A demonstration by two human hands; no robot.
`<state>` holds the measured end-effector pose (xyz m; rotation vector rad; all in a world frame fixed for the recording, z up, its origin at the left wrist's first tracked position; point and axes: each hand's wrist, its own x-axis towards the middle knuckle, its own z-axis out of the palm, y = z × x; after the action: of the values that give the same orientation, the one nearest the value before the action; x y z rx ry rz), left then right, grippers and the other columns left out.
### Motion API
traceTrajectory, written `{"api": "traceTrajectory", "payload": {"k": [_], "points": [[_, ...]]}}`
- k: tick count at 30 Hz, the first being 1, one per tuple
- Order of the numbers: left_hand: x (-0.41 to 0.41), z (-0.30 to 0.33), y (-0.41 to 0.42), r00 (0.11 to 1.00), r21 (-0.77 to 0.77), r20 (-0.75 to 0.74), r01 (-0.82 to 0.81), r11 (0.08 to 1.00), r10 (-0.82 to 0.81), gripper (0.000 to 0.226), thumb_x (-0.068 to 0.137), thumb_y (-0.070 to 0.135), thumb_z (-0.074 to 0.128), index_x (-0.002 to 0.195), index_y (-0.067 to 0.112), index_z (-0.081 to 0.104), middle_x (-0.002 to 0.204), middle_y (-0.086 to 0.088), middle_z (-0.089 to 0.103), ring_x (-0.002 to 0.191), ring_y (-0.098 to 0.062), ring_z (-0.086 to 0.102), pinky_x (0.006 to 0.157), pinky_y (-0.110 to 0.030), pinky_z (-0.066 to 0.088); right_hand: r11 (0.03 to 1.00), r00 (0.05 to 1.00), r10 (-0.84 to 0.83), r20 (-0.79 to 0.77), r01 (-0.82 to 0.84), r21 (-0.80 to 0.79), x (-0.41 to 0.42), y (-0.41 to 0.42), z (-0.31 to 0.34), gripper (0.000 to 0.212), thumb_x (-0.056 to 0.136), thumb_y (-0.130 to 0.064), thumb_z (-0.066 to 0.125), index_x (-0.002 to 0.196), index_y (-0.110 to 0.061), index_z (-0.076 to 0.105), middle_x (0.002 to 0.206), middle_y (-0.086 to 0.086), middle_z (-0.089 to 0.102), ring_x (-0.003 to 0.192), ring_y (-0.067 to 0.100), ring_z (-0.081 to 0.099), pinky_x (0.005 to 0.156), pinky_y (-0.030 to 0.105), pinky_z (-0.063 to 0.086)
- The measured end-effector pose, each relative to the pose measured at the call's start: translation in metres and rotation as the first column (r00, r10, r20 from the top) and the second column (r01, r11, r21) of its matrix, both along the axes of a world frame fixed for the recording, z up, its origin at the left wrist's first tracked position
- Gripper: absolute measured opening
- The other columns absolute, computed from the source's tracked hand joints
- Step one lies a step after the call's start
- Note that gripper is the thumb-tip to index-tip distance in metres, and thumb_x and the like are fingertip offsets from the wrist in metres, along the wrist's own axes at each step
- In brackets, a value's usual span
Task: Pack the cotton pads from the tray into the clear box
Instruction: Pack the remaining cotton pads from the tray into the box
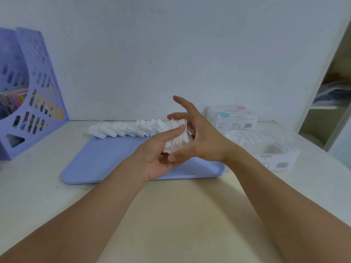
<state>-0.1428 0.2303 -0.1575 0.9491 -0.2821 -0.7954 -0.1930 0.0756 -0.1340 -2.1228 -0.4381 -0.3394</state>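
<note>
Above the light blue tray (106, 160), my left hand (157, 154) holds a stack of white cotton pads (177, 140), palm up with fingers curled round it. My right hand (199, 137) presses against the stack's right side, thumb underneath, its fingers spread and straight. A slanted row of cotton pads (125, 129) lies along the tray's far edge. The clear box (273, 154) sits to the right of the tray, with a row of pads inside it.
A lilac magazine file holder (32, 95) with books stands at the far left. A closed cotton pad box (233, 117) sits by the wall behind the clear box. A shelf unit (330, 107) rises at the right edge. The desk's front is beige.
</note>
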Motion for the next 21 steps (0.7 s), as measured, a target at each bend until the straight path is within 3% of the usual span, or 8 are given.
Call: {"api": "traceTrajectory", "payload": {"k": [3, 6, 9, 13, 17, 19, 21], "points": [[-0.002, 0.003, 0.002, 0.999, -0.033, 0.015, 0.048, 0.998, -0.048, 0.033, 0.074, 0.026, 0.085, 0.104, 0.012, 0.08, 0.115, -0.012, 0.074, 0.105, -0.027, 0.073, 0.087, -0.047, 0.059, 0.999, 1.0, 0.019, -0.002, -0.019, 0.043, -0.001, -0.001, 0.002, 0.119, 0.06, -0.001, 0.096, 0.155, -0.028, 0.029, 0.118, 0.011, 0.066, 0.112, 0.019, 0.065, 0.095, 0.035, 0.055], [-0.004, 0.003, -0.001, 0.998, -0.031, -0.026, 0.053, 0.998, -0.054, 0.03, 0.079, 0.033, 0.079, 0.102, 0.013, 0.081, 0.114, -0.008, 0.074, 0.103, -0.026, 0.073, 0.085, -0.048, 0.059, 1.0, 1.0, -0.008, 0.028, 0.009, -0.023, 0.0, 0.005, -0.002, 0.109, 0.059, -0.004, 0.097, 0.15, -0.024, 0.04, 0.114, 0.011, 0.066, 0.106, 0.026, 0.065, 0.095, 0.045, 0.055], [-0.006, 0.004, -0.001, 0.999, -0.004, -0.002, 0.032, 0.999, -0.032, 0.016, 0.078, 0.025, 0.076, 0.09, 0.017, 0.083, 0.104, -0.004, 0.077, 0.093, -0.019, 0.076, 0.087, -0.038, 0.057, 0.998, 1.0, 0.009, -0.008, -0.009, -0.057, 0.001, 0.005, -0.005, 0.11, 0.059, -0.006, 0.098, 0.151, -0.025, 0.04, 0.119, 0.0, 0.064, 0.114, 0.013, 0.061, 0.101, 0.032, 0.052], [-0.009, 0.004, -0.002, 0.998, 0.003, 0.009, 0.063, 0.998, -0.063, 0.019, 0.075, 0.023, 0.078, 0.093, 0.018, 0.083, 0.112, -0.007, 0.076, 0.101, -0.023, 0.074, 0.08, -0.05, 0.062, 0.993, 0.999, -0.016, 0.044, 0.02, -0.114, -0.001, 0.007, -0.003, 0.097, 0.059, -0.01, 0.098, 0.143, -0.022, 0.051, 0.119, -0.013, 0.063, 0.111, 0.01, 0.061, 0.096, 0.032, 0.052], [-0.01, 0.0, -0.004, 0.993, 0.06, 0.042, 0.11, 0.992, -0.113, 0.022, 0.067, 0.004, 0.073, 0.084, 0.015, 0.082, 0.094, -0.008, 0.074, 0.08, -0.019, 0.074, 0.071, -0.035, 0.059, 0.978, 0.996, 0.004, -0.091, -0.023, -0.21, -0.002, 0.004, 0.0, 0.099, 0.062, -0.013, 0.097, 0.146, -0.028, 0.047, 0.12, -0.021, 0.058, 0.108, -0.001, 0.058, 0.091, 0.02, 0.048], [-0.01, 0.0, -0.003, 0.984, 0.086, 0.084, 0.151, 0.985, -0.158, 0.031, 0.062, -0.004, 0.065, 0.084, 0.012, 0.08, 0.086, -0.009, 0.07, 0.073, -0.019, 0.07, 0.064, -0.029, 0.055, 0.983, 0.975, 0.038, -0.217, -0.076, -0.169, -0.008, -0.004, 0.009, 0.093, 0.069, -0.007, 0.088, 0.148, -0.029, 0.044, 0.123, -0.002, 0.062, 0.108, 0.015, 0.064, 0.092, 0.032, 0.053], [-0.012, 0.002, -0.001, 0.968, 0.106, 0.136, 0.2, 0.974, -0.213, 0.041, 0.064, -0.006, 0.058, 0.099, 0.009, 0.073, 0.089, -0.012, 0.065, 0.076, -0.022, 0.066, 0.056, -0.026, 0.052, 0.99, 0.939, 0.139, -0.316, -0.142, 0.012, -0.018, -0.013, 0.02, 0.082, 0.073, 0.002, 0.064, 0.149, -0.02, 0.044, 0.128, 0.025, 0.058, 0.114, 0.051, 0.057, 0.101, 0.059, 0.048]]}}
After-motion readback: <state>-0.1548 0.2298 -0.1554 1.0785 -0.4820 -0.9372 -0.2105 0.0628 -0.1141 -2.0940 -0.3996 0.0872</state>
